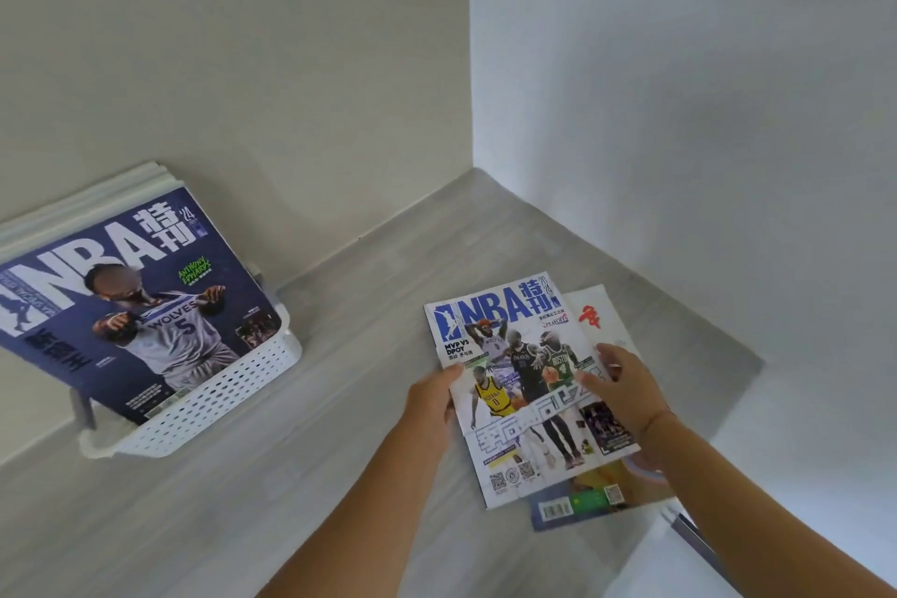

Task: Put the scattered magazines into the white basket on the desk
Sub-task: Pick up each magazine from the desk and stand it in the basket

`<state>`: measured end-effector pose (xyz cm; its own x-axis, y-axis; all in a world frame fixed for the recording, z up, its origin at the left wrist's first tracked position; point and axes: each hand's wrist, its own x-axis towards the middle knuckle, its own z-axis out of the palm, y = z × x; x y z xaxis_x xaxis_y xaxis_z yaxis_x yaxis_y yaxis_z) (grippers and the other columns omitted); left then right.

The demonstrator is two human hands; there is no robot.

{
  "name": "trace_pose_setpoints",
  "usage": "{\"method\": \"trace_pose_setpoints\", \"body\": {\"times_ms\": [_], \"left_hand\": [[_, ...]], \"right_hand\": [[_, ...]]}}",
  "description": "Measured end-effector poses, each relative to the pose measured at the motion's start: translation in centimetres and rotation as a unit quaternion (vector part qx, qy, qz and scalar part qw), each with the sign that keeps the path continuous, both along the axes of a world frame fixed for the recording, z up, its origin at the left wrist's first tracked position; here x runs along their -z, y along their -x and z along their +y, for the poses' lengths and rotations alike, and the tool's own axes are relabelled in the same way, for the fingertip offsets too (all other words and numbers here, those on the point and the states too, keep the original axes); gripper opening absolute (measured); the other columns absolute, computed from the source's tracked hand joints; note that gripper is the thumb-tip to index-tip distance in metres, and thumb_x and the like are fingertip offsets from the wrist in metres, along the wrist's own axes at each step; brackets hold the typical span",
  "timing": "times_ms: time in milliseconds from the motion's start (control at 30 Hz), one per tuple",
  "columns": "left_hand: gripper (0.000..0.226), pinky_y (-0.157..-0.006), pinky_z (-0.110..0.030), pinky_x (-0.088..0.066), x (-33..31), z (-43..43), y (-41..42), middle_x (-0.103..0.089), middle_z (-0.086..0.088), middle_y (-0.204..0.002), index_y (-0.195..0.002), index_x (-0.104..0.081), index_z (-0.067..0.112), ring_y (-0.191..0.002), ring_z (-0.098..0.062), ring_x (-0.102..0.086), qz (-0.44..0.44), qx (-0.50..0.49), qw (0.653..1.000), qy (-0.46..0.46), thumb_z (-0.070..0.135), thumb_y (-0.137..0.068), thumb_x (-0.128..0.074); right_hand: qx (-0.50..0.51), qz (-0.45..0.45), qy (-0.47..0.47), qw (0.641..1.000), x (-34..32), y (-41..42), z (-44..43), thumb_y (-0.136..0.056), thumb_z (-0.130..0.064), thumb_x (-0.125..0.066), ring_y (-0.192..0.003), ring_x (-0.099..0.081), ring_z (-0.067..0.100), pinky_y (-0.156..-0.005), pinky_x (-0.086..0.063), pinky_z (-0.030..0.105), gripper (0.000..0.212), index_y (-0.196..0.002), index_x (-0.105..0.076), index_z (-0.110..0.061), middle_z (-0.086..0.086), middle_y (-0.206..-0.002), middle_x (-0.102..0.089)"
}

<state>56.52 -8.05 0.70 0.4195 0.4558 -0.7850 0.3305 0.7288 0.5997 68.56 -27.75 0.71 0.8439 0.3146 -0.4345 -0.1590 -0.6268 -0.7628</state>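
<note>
Both the left hand (429,396) and right hand (626,396) grip a glossy white magazine (524,403) by its side edges, fingers (607,354) curled round it, well right of the basket (218,398), over two flat magazines (592,500) on the grainy grey worktop (340,427). That perforated white plastic basket holds a slanted dark-blue magazine (141,306).

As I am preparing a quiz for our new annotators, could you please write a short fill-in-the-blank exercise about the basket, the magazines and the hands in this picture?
1. The white basket stands on the desk to the person's ____.
2. The blue magazine leaning in it shows a jersey numbered ____.
3. The left hand and right hand hold the playoffs magazine, whose cover background is ____.

Missing words: left; 5; white.
</note>
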Motion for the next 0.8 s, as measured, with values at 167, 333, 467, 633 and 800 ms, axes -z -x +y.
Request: {"method": "trace_pose_setpoints", "body": {"times_ms": [167,333,467,633,800], "left_hand": [[0.045,-0.084,-0.048,-0.053,0.2,-1.2,0.2,-0.061,-0.014,-0.123,-0.128,-0.045,0.010,-0.104,-0.032,-0.062,-0.008,0.135,0.989,-0.065,-0.002,-0.086,-0.057],[0.026,-0.071,-0.037,-0.058,-0.5,-1.6,1.0,-0.070,0.000,-0.107,-0.107,-0.059,0.026,-0.090,-0.019,-0.070,-0.060,0.170,0.971,-0.154,0.007,-0.089,-0.057],[0.023,-0.073,-0.041,-0.058,-2.4,-0.5,2.0,-0.075,0.000,-0.096,-0.104,-0.064,0.025,-0.086,-0.022,-0.072,-0.120,0.203,0.955,-0.181,0.011,-0.088,-0.059],[0.020,-0.065,-0.033,-0.058,-4.7,2.8,4.8,-0.076,-0.003,-0.090,-0.098,-0.067,0.024,-0.081,-0.022,-0.072,-0.123,0.147,0.956,-0.224,0.008,-0.088,-0.058],[0.017,-0.067,-0.028,-0.057,-7.4,8.0,9.5,-0.076,0.004,-0.084,-0.095,-0.070,0.024,-0.078,-0.014,-0.072,-0.083,0.031,0.956,-0.281,0.013,-0.088,-0.059]], "right_hand": [[-0.034,-0.009,0.007,0.999,0.4,-0.6,-0.3,-0.083,-0.022,-0.067,-0.123,-0.048,0.030,-0.103,-0.041,0.042,0.063,-0.138,-0.038,-0.008,0.015,-0.136,-0.048],[-0.022,0.022,-0.021,0.999,0.5,-1.9,0.0,-0.081,-0.026,-0.069,-0.105,-0.054,0.023,-0.089,-0.047,0.033,0.068,-0.138,-0.036,-0.011,0.011,-0.126,-0.052],[-0.051,0.098,-0.106,0.988,-0.3,-2.9,1.0,-0.087,-0.019,-0.062,-0.087,-0.070,0.025,-0.075,-0.057,0.039,0.040,-0.123,-0.048,-0.010,0.013,-0.112,-0.067],[-0.132,0.091,-0.119,0.980,-2.5,-2.3,3.6,-0.090,-0.009,-0.053,-0.101,-0.064,0.029,-0.094,-0.050,0.048,0.018,-0.107,-0.060,-0.011,0.015,-0.112,-0.067],[-0.219,-0.012,-0.142,0.965,-7.1,0.1,10.6,-0.085,-0.013,-0.061,-0.086,-0.069,0.014,-0.074,-0.058,0.031,0.016,-0.098,-0.067,-0.021,0.000,-0.101,-0.071]]}}
